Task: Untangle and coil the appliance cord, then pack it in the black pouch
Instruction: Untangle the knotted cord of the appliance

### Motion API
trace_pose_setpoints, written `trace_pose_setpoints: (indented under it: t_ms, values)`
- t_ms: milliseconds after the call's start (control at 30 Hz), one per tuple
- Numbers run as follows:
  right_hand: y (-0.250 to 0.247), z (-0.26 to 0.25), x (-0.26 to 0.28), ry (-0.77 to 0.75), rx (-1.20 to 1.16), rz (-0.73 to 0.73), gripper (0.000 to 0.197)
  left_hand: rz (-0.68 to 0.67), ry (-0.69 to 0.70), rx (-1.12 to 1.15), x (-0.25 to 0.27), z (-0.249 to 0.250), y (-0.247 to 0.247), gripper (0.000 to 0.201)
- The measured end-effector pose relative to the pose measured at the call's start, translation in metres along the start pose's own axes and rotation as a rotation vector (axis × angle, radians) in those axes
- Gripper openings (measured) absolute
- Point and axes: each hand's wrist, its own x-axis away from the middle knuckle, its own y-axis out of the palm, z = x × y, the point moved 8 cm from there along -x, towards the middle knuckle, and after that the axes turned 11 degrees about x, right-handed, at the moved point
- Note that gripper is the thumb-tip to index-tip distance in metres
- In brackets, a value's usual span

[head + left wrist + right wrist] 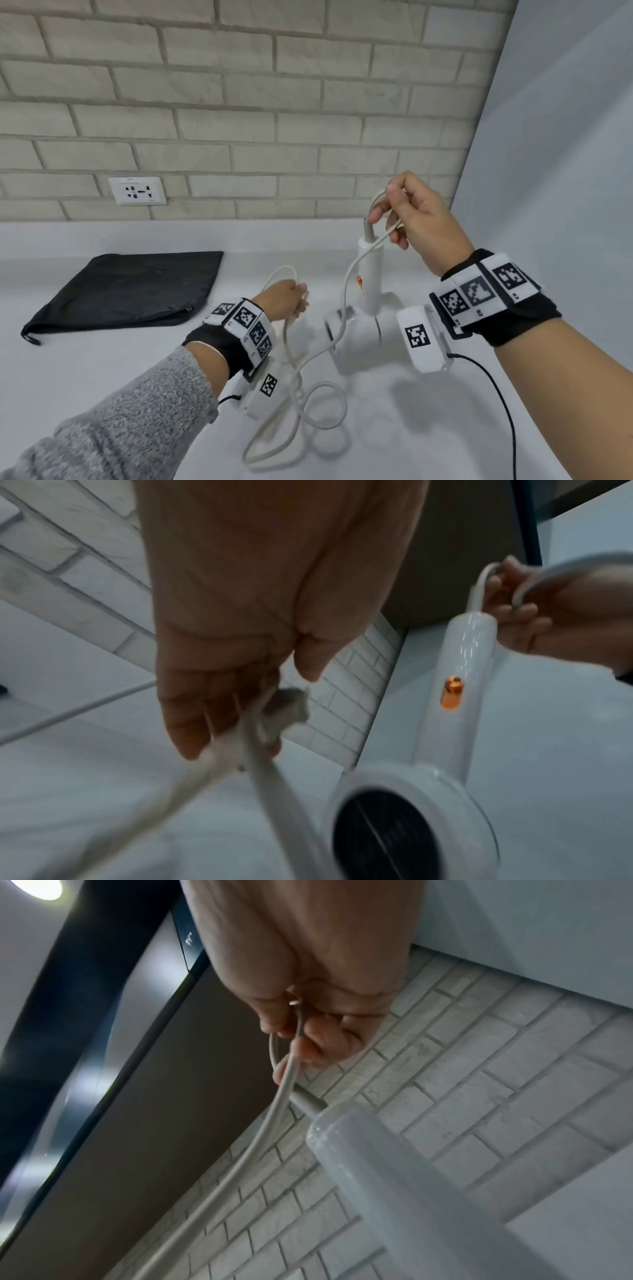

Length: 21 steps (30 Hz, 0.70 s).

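A white hair dryer [369,274] stands on the white counter with its handle up; an orange switch [452,692] marks the handle. Its white cord [346,298] leaves the handle top, bends through my right hand [397,212], which grips it just above the handle, then drops to loose loops [308,404] on the counter. My left hand [294,298] holds another stretch of cord and the grey plug [284,710] lower and to the left of the dryer. The flat black pouch [133,291] lies far left, untouched.
A brick wall with a white socket [137,190] runs behind the counter [102,377]. A plain grey wall closes the right side. Black wrist-camera cables [503,404] trail near the front right.
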Motion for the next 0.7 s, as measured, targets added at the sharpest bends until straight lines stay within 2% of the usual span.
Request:
trace_pose_setpoints:
  t_ms: [67, 133, 167, 233, 300, 400, 433, 500, 533, 633, 700]
  values:
    - [-0.003, -0.01, -0.008, -0.035, 0.007, -0.001, 0.025, -0.101, -0.005, -0.239, 0.005, 0.005, 0.014, 0.035]
    - [-0.007, -0.014, -0.017, -0.028, -0.013, -0.012, 0.025, -0.092, 0.04, -0.351, 0.008, 0.021, 0.012, 0.042]
    - [-0.009, -0.014, -0.02, -0.02, -0.019, -0.029, 0.025, -0.041, 0.099, -0.266, 0.009, 0.035, 0.005, 0.043]
    - [-0.009, -0.015, -0.025, -0.022, 0.004, -0.077, 0.025, 0.057, 0.254, 0.086, 0.023, 0.074, -0.014, 0.038]
    - [0.0, -0.018, -0.027, -0.033, 0.026, -0.141, 0.025, 0.081, 0.4, 0.31, 0.039, 0.112, -0.029, 0.035]
    - [0.023, -0.025, -0.027, -0.072, 0.003, -0.246, 0.023, 0.143, 0.605, 0.286, 0.055, 0.15, -0.044, 0.009]
    - [0.031, -0.027, -0.026, -0.087, 0.0, -0.271, 0.023, 0.153, 0.65, 0.204, 0.057, 0.156, -0.047, 0.013]
    - [0.039, -0.028, -0.026, -0.104, -0.01, -0.293, 0.022, 0.06, 0.69, 0.036, 0.053, 0.156, -0.043, 0.032]
    - [0.041, -0.026, -0.026, -0.107, -0.016, -0.298, 0.021, -0.025, 0.67, 0.011, 0.051, 0.151, -0.039, 0.032]
    - [0.049, -0.023, -0.025, -0.111, -0.036, -0.323, 0.02, -0.26, 0.54, 0.184, 0.049, 0.131, -0.028, 0.024]
    - [0.055, -0.021, -0.025, -0.103, -0.067, -0.324, 0.017, -0.276, 0.53, 0.342, 0.05, 0.126, -0.032, 0.022]
